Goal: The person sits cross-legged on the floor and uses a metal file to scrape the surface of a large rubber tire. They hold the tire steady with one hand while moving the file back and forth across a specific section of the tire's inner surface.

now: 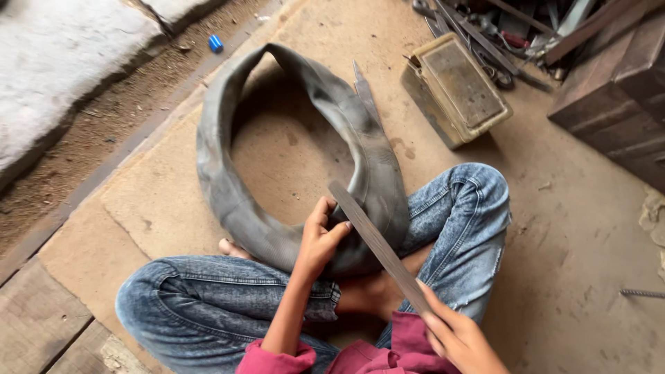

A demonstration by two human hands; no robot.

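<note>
Grey rubber inner tube [235, 201], slack and creased, curls in a wide ring on the dusty tan floor [582, 228], its near part draped over the seated person's crossed legs in blue jeans [208, 305]. Left hand [320, 239] pinches the tube's fold, thumb and fingers closed on the rubber. Right hand [460, 339] is clamped on the low end of a long flat metal file [377, 244], whose far end lies across the tube beside the left thumb. Beyond stands a grimy yellowish box [457, 86], with scrap metal [499, 28] behind it.
</note>
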